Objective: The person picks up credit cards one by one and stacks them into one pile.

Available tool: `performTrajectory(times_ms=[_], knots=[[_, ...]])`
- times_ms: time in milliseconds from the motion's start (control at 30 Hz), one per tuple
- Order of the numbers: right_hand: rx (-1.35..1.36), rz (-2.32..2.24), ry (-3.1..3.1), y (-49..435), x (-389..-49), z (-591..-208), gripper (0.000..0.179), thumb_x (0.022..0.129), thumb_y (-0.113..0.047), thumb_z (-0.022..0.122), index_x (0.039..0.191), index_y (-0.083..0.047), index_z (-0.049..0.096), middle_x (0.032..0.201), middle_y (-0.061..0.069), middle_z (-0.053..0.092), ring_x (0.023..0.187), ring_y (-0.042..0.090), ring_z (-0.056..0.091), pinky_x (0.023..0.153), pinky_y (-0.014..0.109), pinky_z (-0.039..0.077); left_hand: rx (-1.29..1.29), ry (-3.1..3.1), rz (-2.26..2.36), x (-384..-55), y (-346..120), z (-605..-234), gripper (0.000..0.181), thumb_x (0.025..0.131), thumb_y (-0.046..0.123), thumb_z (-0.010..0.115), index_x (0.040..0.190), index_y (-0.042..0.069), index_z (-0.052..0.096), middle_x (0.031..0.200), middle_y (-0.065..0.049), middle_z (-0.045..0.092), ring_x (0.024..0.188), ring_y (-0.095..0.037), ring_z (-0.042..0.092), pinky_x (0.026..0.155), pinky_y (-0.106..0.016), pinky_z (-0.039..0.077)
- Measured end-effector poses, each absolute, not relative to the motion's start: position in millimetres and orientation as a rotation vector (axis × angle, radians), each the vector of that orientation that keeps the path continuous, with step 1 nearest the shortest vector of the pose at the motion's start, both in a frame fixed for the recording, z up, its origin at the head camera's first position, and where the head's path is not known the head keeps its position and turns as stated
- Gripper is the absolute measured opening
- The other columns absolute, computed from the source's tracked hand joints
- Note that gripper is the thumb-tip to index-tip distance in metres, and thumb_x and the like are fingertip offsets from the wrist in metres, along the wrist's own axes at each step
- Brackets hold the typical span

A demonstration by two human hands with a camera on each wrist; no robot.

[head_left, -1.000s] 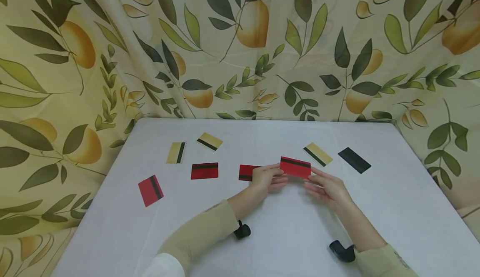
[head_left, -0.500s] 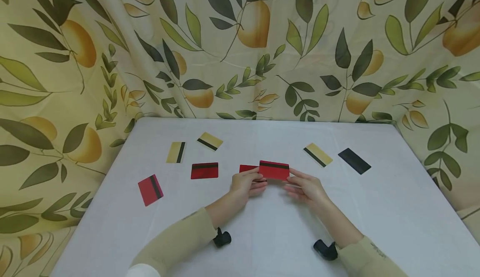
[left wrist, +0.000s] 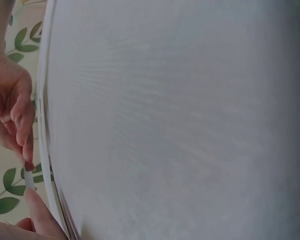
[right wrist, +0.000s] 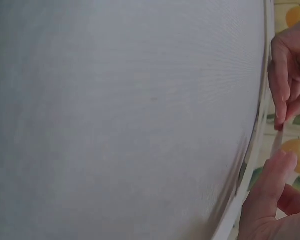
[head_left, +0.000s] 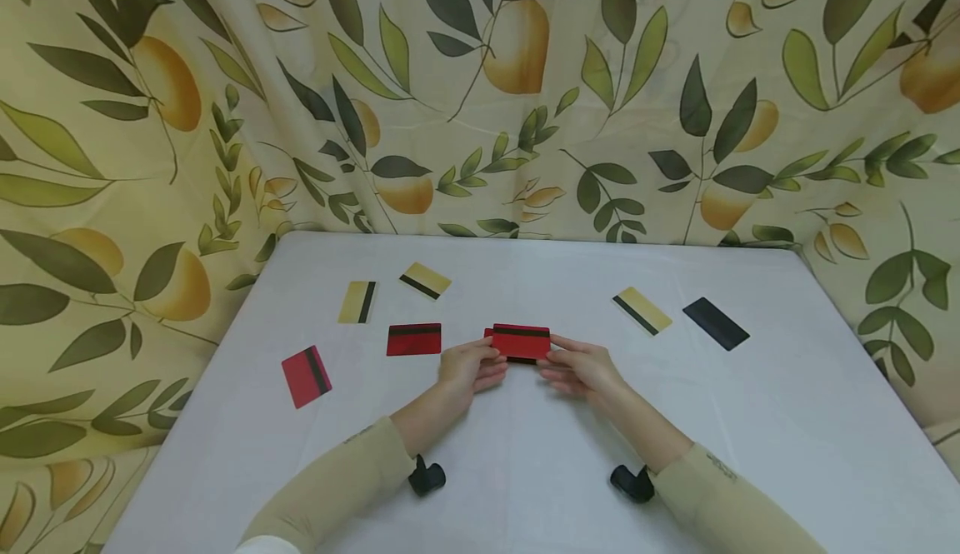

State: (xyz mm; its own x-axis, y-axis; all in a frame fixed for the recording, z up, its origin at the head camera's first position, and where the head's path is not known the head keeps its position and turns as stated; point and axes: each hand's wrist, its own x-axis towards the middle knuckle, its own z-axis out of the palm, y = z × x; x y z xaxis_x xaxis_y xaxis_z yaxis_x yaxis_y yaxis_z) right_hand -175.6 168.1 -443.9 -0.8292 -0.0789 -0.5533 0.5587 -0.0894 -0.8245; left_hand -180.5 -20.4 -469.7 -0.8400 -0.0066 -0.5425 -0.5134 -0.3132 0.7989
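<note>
A red card with a black stripe (head_left: 521,344) is pinched at its left end by my left hand (head_left: 467,372) and at its right end by my right hand (head_left: 585,372). It overlaps a second red card (head_left: 488,332), of which only the left edge and a strip below show. In the left wrist view the held card (left wrist: 29,180) appears edge-on between the fingertips of both hands. The right wrist view also has this card (right wrist: 277,142) edge-on, spanning from one hand to the other.
Left of my hands lie a red card (head_left: 414,340), another red card (head_left: 307,377) and two gold cards (head_left: 357,302). To the right are a gold card (head_left: 642,311) and a black card (head_left: 716,323). A patterned curtain (head_left: 480,121) hangs behind the white table (head_left: 525,471).
Both hands have moved left with the held red card, which now covers most of the red card that lay beside my left hand. The view has shifted slightly.
</note>
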Motion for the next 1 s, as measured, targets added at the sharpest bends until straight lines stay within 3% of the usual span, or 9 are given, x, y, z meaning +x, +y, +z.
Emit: performTrajectory(times_ms=[1000], knots=[[0.497,-1.803,1.964,148,-189,-459,0.049,0.087,-0.004,0.057,0.134,-0.003,0.044,0.072,0.007,0.069,0.050,0.011,0.063,0.045,0.019,0.050,-0.600,1.764,2.109,-191,-36,-478,0.035,0.086,0.001,0.058,0.120,0.000,0.058,0.070,-0.012,0.066,0.059,-0.017,0.066,0.058,-0.031,0.056]])
